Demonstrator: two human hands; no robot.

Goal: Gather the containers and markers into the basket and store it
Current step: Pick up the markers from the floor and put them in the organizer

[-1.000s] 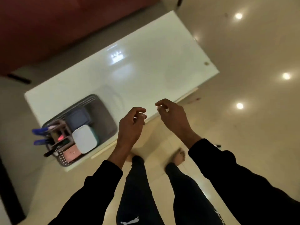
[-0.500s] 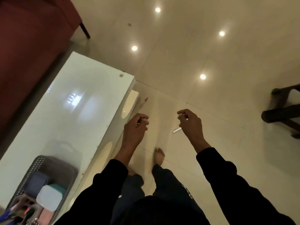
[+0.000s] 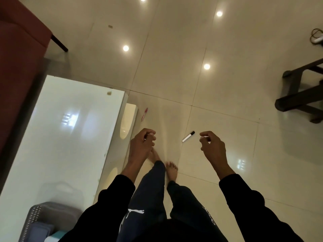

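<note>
A single head-worn wide-angle camera is looking steeply down from standing height, taking in the tiled floor [image 3: 174, 58] from 12 to 3 o'clock and the white table [image 3: 57, 137] at 9 o'clock, close below.

left hand [image 3: 142, 145] half-curled, right hand [image 3: 212, 145] half-curled

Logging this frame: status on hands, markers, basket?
Left hand and right hand empty, fingers curled. White black-capped marker and red pen loose on floor. Grey perforated basket on white table. Path unobstructed.
</note>
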